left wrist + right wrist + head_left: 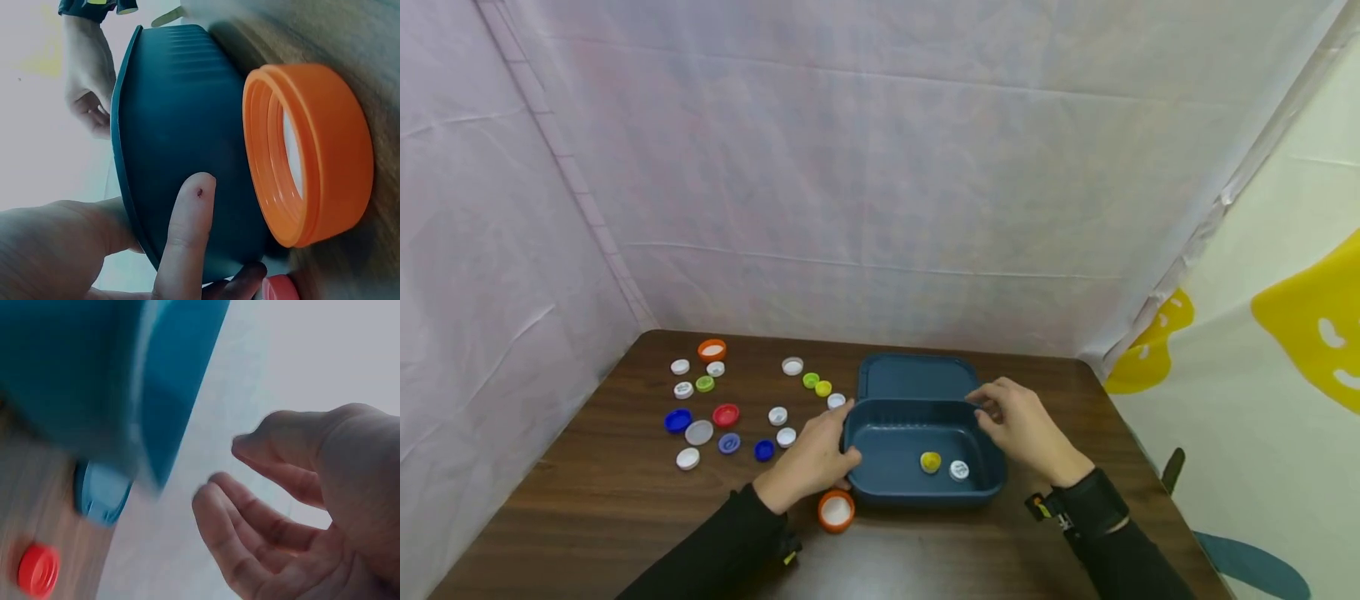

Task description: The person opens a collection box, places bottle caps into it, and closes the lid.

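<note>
A dark blue plastic box [887, 492] stands open at mid-table, with a yellow cap [931, 462] and a white cap [958, 471] on its floor. My left hand [812, 458] grips its left wall; in the left wrist view the thumb crosses the rim and a finger [187, 219] lies along the outer wall. Over the back right corner hangs my right hand [1018, 421], fingers loosely bent. In the right wrist view nothing shows between thumb and fingers [237, 550]. An orange ring-shaped cap [837, 511] with a white inside lies just below my left hand.
Behind the box lies a blue lid-like panel [917, 375]. Scattered left of it are several caps, among them a red cap [726, 415], a blue cap [677, 420] and another orange cap [712, 350]. White sheeting [880, 208] hangs behind the table.
</note>
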The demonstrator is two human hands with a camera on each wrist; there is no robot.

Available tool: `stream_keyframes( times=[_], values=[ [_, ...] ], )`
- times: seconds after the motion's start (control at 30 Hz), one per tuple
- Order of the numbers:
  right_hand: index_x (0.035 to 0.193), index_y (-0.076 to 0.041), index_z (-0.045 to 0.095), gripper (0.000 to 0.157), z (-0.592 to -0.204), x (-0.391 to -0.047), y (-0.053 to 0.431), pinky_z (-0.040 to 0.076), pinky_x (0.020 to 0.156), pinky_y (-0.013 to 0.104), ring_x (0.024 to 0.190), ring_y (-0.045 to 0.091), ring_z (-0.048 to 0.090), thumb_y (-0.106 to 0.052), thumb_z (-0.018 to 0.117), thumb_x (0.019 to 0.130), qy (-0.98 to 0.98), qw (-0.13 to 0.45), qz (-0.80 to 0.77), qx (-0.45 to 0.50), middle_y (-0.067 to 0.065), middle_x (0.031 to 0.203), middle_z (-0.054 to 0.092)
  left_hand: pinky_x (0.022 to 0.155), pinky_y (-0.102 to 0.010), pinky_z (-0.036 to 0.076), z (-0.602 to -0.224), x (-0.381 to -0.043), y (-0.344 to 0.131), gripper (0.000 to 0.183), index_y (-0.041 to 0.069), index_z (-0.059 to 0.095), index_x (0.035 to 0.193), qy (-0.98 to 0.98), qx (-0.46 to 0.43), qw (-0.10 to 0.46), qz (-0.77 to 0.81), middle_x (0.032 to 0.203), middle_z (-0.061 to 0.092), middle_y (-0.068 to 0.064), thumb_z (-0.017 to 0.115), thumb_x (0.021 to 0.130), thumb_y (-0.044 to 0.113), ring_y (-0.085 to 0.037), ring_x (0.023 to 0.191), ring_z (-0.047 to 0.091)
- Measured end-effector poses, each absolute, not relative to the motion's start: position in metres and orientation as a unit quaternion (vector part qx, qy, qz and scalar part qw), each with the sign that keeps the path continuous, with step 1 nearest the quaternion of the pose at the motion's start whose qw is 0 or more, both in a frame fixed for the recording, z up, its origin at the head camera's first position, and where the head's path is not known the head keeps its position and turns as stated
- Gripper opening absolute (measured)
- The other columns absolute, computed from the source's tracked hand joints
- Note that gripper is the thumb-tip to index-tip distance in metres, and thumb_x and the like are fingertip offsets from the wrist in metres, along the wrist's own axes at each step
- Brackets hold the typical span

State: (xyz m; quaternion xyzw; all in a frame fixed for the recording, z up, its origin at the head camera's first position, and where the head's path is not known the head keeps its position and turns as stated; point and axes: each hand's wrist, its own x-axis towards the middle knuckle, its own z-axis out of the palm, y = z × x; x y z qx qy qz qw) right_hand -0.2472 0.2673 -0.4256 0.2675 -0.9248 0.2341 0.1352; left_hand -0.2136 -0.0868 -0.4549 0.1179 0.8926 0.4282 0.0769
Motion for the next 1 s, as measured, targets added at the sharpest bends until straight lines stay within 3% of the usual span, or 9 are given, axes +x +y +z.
stream_keyframes(
  times=[0.07,0.23,0.47,0.63,0.8,1.0],
  values=[
    [0.127,-0.003,0.084,0.025,-0.427,-0.252,0.279,0.062,0.073,0.028,0.086,0.017,0.074,0.003,0.082,0.103,-0.932,0.142,0.228,0.241,0.018,0.115,0.077,0.057,-0.033,0.067,-0.455,-0.215,-0.087,0.09,-0.001,0.035,0.181,0.882,0.112,0.087,0.45,0.172,0.054,-0.034,0.077,0.101,-0.001,-0.017,0.06,0.075],
    [0.134,0.002,0.081,0.031,-0.438,-0.265,0.306,0.049,0.072,0.037,0.08,0.02,0.056,-0.004,0.083,0.104,-0.956,0.113,0.2,0.18,0.028,0.123,0.077,0.056,-0.035,0.067,-0.455,-0.219,-0.087,0.09,0.0,0.035,0.181,0.874,0.103,0.093,0.466,0.168,0.056,-0.035,0.076,0.101,-0.002,-0.017,0.059,0.075],
    [0.136,0.005,0.079,0.043,-0.462,-0.273,0.33,0.062,0.09,0.057,0.101,0.034,0.072,-0.011,0.09,0.097,-0.968,0.05,0.184,0.165,0.026,0.12,0.08,0.057,-0.039,0.068,-0.457,-0.221,-0.089,0.09,-0.001,0.032,0.182,0.864,0.101,0.093,0.484,0.166,0.056,-0.041,0.073,0.102,-0.005,-0.019,0.057,0.075],
    [0.132,0.004,0.081,0.041,-0.47,-0.275,0.335,0.062,0.086,0.048,0.101,0.031,0.073,-0.011,0.092,0.095,-0.965,0.028,0.186,0.184,0.02,0.118,0.083,0.059,-0.041,0.07,-0.456,-0.224,-0.09,0.09,0.001,0.032,0.183,0.865,0.097,0.095,0.484,0.16,0.061,-0.041,0.073,0.103,-0.004,-0.02,0.059,0.076],
    [0.125,0.001,0.084,0.036,-0.473,-0.279,0.335,0.058,0.082,0.042,0.095,0.027,0.071,-0.005,0.093,0.09,-0.965,0.044,0.172,0.192,0.018,0.113,0.083,0.061,-0.041,0.069,-0.454,-0.225,-0.091,0.09,0.005,0.032,0.184,0.869,0.089,0.1,0.475,0.154,0.067,-0.037,0.074,0.105,-0.002,-0.019,0.059,0.075],
    [0.116,-0.002,0.087,0.028,-0.477,-0.283,0.335,0.057,0.078,0.042,0.089,0.025,0.07,-0.001,0.092,0.089,-0.967,0.052,0.167,0.185,0.015,0.105,0.084,0.061,-0.039,0.069,-0.456,-0.225,-0.092,0.09,0.005,0.032,0.183,0.874,0.087,0.096,0.469,0.165,0.06,-0.037,0.075,0.105,-0.001,-0.018,0.059,0.074]
  ],
)
